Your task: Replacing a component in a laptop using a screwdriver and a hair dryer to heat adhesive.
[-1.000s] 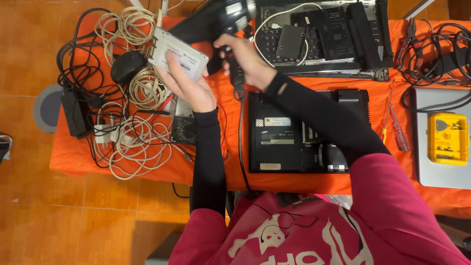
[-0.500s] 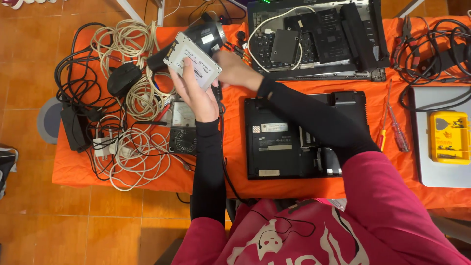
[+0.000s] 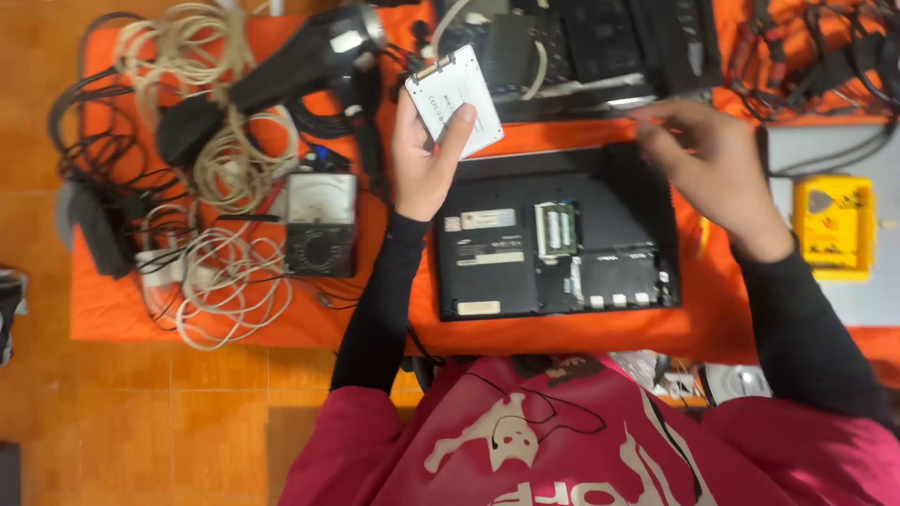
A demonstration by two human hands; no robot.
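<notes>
The right hand is motion-blurred, so whether its fingers pinch anything cannot be told; they look loosely bent and slightly apart above the far edge of the upturned black laptop. A second dismantled laptop is cut off by the top of the frame. The left hand is raised palm-up over the orange table, thumb and fingers clamped on a flat white drive, tilted, just beyond the laptop's far left corner. A black hair dryer lies among tangled cables beside an analogue meter
</notes>
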